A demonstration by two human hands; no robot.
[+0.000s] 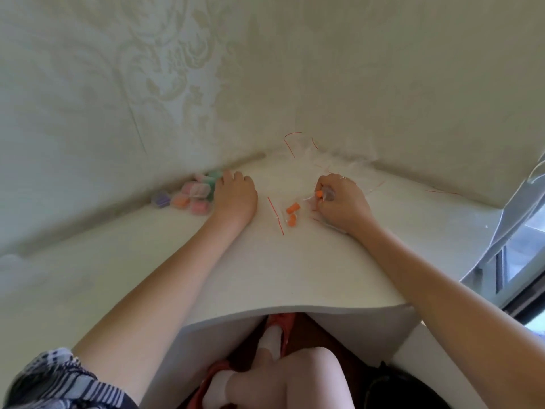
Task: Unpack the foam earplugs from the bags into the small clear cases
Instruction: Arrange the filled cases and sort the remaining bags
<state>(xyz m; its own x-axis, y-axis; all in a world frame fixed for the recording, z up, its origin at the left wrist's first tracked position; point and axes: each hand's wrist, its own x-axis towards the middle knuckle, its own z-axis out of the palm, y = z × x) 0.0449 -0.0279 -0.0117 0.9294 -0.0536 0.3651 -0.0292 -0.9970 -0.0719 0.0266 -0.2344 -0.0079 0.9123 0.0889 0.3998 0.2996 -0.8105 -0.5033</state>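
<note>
On white desk, right hand pinches orange earplug; left hand curls over filled cases; seat earplug squarely.

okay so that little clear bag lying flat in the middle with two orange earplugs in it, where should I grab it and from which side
Pinch the small clear plastic bag along its red-striped edge, coming from the left side. It lies flat on the white table, and the two orange foam earplugs bulge toward its right, so the striped edge looks thin and bare.
</note>
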